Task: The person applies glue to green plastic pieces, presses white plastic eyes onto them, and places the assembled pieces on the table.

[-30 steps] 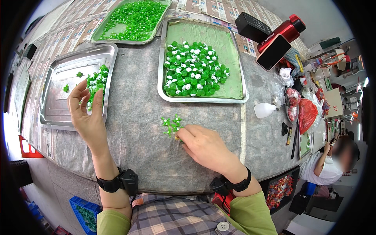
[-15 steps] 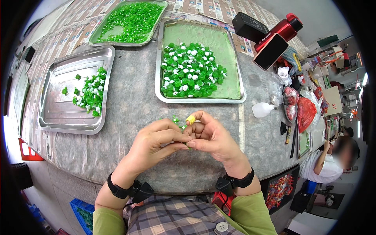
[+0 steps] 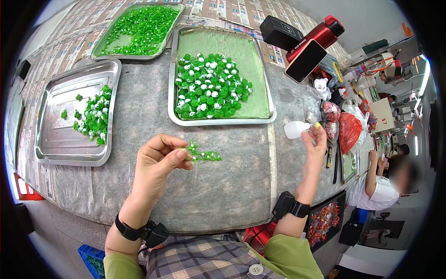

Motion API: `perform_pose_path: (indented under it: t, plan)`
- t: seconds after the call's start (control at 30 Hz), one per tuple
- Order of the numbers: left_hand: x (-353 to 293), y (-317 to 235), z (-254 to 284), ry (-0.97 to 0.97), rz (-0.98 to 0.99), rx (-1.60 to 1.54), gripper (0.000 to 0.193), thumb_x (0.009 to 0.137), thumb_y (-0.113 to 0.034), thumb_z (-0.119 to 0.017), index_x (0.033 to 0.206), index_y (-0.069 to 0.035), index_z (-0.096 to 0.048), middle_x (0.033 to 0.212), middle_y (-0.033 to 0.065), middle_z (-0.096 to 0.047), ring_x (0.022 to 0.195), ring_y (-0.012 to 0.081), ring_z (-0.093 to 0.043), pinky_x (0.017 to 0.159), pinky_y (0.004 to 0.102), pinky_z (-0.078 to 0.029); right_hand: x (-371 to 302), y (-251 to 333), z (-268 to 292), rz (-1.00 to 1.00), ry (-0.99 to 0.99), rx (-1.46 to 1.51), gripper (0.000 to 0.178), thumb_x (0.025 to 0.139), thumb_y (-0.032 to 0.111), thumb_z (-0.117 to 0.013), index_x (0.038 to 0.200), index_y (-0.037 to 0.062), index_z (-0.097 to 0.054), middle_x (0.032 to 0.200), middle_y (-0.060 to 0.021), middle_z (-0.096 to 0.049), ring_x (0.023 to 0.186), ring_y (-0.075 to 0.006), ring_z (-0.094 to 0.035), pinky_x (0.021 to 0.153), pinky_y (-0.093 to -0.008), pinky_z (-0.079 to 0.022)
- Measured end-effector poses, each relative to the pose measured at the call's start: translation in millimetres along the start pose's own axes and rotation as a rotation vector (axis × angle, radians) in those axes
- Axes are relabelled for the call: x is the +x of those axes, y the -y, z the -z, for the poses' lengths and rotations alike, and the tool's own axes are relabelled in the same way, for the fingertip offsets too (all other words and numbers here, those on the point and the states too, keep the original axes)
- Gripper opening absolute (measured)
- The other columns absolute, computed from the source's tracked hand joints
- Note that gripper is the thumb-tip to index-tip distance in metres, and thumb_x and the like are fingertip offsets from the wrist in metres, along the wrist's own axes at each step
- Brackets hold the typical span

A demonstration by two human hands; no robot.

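At frame right, the white plastic bottle (image 3: 293, 130) could be nudged away by the half-open, empty right hand (image 3: 316, 143); left hand (image 3: 157, 160) nearly closed, hold unclear.

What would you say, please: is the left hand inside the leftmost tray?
No, the left hand is above the table beside the small green pieces, outside the leftmost tray.

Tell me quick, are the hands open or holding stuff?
Left hand: fingers curled by green beads; can't tell whether holding any.
Right hand: at the white squeeze bottle; grip unclear.
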State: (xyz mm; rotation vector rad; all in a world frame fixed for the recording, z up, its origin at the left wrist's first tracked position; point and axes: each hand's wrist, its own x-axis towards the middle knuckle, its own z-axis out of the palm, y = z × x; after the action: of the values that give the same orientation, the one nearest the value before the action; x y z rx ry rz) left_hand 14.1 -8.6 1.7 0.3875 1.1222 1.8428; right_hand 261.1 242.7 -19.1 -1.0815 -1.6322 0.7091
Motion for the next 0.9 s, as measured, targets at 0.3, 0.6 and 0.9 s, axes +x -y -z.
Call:
perform_pose_path:
  t: [0.3,0.6,0.9]
  plan:
    - [0.5,5.8,-2.0,0.091,0.159,-0.057,0.012,0.079,-0.006,-0.057,0.09,0.0,-0.056,0.078,0.0098,-0.061,0.067,0.0139,-0.06,0.061,0.0255,-0.051,-10.1,38.9,-26.9,-0.119,0.268,0.256,0.034,0.081,0.014,-0.056,0.108,-0.0027,-0.045,0.099,-0.0082,-0.055,0.089,-0.0157,-0.055,0.077,-0.0259,-0.043]
    - [1.6,7.8,5.1,0.127,0.21,-0.214,0.013,0.079,-0.006,-0.056,0.092,-0.001,-0.057,0.078,0.0078,-0.06,0.07,0.0135,-0.059,0.064,0.0257,-0.051,-57.7,135.8,-57.6,0.044,0.3,0.493,0.058,0.057,0.041,-0.076,0.089,0.001,-0.05,0.079,-0.0005,-0.049,0.071,-0.0086,-0.049,0.064,-0.0194,-0.04]
    - [3.0,9.2,6.6,0.127,0.235,-0.272,0.009,0.079,-0.006,-0.057,0.087,-0.002,-0.055,0.076,0.0076,-0.06,0.067,0.0136,-0.059,0.062,0.0256,-0.051,-72.7,135.7,-68.8,0.401,0.412,0.411,0.055,0.057,0.037,-0.077,0.089,0.0023,-0.048,0.072,-0.0038,-0.051,0.057,-0.0106,-0.046,0.05,-0.0216,-0.035]
